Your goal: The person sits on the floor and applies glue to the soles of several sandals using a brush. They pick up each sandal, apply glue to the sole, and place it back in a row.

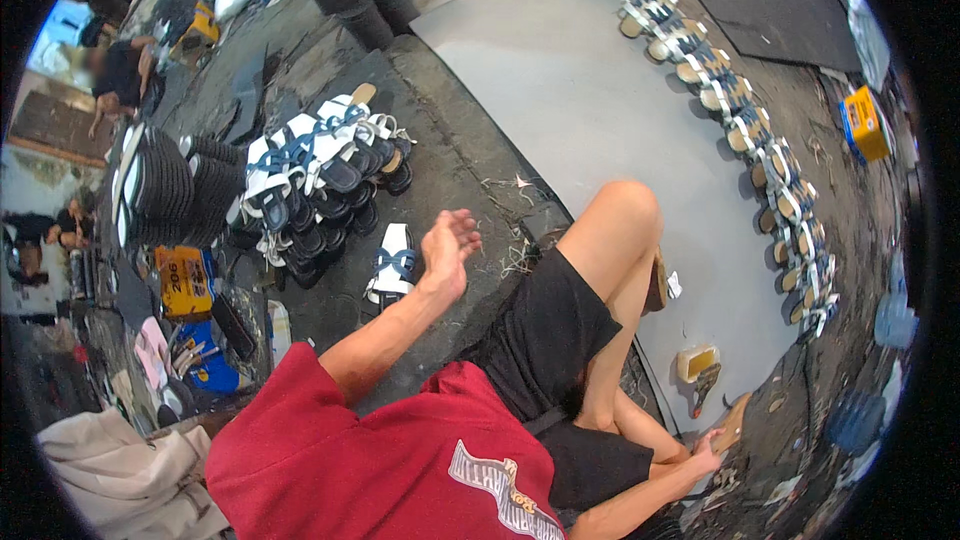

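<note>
My left hand (450,252) is raised over the dark floor mat, its fingers apart and nothing in them. Just left of it lies a single white and navy sandal (396,258). At the lower right, my right hand (708,452) closes on the near end of a tan shoe sole (734,426); some of its fingers are hidden. Close by stand a small tub of yellowish stuff (697,364) and a brush (706,388), both on the grey sheet (540,70). Beyond the left hand is a heap of white and navy sandals (320,165).
A curved row of sandals (735,105) lines the sheet's right edge. Stacked dark soles (155,190) rise at the left, near a yellow box (185,280). Another yellow box (865,125) stands at the far right. Other people sit at the far left.
</note>
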`<state>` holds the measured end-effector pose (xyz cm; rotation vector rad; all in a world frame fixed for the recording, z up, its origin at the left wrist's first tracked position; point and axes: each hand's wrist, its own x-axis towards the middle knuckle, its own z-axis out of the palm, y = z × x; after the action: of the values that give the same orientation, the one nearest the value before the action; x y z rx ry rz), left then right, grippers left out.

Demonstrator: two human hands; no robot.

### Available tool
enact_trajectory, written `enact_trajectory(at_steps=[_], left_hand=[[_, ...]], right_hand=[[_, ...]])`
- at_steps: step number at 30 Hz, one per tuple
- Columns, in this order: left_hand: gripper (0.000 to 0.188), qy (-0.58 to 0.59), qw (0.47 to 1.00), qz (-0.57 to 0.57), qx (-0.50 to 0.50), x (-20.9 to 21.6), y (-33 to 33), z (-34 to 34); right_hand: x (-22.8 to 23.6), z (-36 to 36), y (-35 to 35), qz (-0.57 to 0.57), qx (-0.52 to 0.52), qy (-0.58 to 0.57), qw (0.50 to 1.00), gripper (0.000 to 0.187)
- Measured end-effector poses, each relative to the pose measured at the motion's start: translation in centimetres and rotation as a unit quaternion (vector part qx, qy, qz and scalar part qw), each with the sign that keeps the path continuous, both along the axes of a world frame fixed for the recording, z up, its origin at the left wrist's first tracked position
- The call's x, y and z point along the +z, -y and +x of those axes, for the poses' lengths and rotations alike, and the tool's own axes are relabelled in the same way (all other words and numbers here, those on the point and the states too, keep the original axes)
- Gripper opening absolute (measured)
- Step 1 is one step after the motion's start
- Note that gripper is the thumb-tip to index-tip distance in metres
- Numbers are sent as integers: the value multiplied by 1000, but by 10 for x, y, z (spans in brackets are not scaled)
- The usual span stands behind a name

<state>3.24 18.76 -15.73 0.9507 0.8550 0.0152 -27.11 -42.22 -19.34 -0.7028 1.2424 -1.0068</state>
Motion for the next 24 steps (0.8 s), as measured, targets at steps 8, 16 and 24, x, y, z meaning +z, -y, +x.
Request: enact_trajectory(at_steps=[8,16,24], left_hand=[[40,-81,889,442,85,-40,-98,-55],[70,-245,951,143,123,-78,-143,-111],[52,-278,911,142,-269,-102,-195,-94]], right_hand=[[78,135,-124,-269,308,-199,891,41],[28,258,-209,-507,582,-286,569,87],[-4,267,-187,-285,663,-166,672,68]])
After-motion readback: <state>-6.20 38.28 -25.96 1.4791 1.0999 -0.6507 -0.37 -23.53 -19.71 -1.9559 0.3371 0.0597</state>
